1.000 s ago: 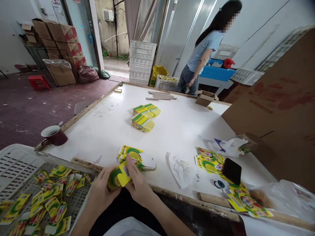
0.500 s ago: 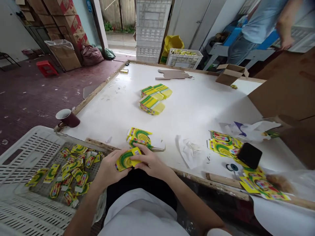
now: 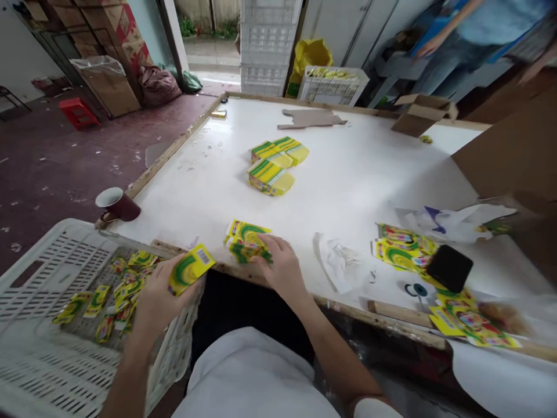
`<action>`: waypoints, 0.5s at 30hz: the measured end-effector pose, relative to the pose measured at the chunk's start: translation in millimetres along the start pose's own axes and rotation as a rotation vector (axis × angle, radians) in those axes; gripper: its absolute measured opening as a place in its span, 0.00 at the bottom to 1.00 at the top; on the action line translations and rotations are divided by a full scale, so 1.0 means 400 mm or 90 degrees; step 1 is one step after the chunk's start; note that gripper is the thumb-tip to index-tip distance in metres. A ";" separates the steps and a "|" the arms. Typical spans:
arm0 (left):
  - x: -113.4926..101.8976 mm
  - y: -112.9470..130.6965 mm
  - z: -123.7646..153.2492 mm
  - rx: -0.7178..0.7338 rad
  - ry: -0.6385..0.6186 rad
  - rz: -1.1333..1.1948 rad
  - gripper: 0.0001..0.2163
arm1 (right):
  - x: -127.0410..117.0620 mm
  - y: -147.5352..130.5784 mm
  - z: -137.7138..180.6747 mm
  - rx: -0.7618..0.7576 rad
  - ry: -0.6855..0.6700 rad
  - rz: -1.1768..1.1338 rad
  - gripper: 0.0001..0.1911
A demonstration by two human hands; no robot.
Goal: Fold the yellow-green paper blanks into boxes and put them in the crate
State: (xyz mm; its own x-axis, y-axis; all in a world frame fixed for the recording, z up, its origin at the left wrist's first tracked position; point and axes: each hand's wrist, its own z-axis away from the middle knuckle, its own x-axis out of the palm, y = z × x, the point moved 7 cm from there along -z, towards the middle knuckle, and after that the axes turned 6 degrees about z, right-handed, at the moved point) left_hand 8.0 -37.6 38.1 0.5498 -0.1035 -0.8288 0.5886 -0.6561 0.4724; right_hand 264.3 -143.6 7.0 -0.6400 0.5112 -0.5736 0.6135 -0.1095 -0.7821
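folded yellow-green box (image 3: 190, 268) sits pinched in the left hand (image 3: 162, 296) over the white crate (image 3: 39, 273), looks about ready to drop in. right hand (image 3: 281, 268) lies fingers-down on the flat stack (image 3: 246, 241) at the table edge, grip unclear. half a second ago both hands held that box.

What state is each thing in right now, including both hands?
Left hand: shut on a small box, over the crate.
Right hand: fingers on the flat cartons at the table edge; grip unclear.
Crate: partly filled with packets.
Folded boxes: piled mid-table.
Mug: upright at the table's left edge.
Cardboard box: flaps open.
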 end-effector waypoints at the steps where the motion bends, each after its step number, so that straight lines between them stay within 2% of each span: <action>1: -0.009 -0.016 0.005 0.001 0.023 -0.024 0.25 | -0.011 0.000 -0.004 0.012 0.021 0.006 0.19; 3: 0.003 -0.032 0.012 0.004 0.039 -0.034 0.26 | -0.004 -0.028 -0.005 -0.004 0.016 -0.049 0.19; 4: 0.021 -0.027 0.012 0.020 0.035 -0.009 0.26 | 0.018 -0.053 -0.002 -0.034 -0.025 -0.093 0.22; 6: 0.063 0.006 0.008 0.062 0.029 0.054 0.25 | 0.076 -0.099 0.011 -0.077 -0.120 -0.165 0.31; 10: 0.110 0.067 0.005 0.110 0.043 0.101 0.23 | 0.148 -0.113 0.030 -0.057 -0.184 -0.206 0.28; 12: 0.111 0.047 0.013 0.103 0.025 0.095 0.24 | 0.147 -0.092 0.031 -0.049 -0.193 -0.169 0.34; 13: 0.102 0.018 0.019 0.089 0.021 0.080 0.24 | 0.135 -0.079 0.027 -0.053 -0.184 -0.140 0.37; 15: 0.061 -0.077 0.036 0.028 0.047 0.042 0.26 | 0.091 -0.042 0.013 -0.049 -0.127 -0.053 0.38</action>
State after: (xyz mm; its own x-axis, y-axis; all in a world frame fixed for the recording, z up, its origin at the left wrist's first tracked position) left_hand -5.2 -30.7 -1.1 0.6291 -0.0934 -0.7717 0.5246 -0.6816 0.5101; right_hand 228.3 -127.5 -1.9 -0.7645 0.3358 -0.5502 0.5827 -0.0050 -0.8127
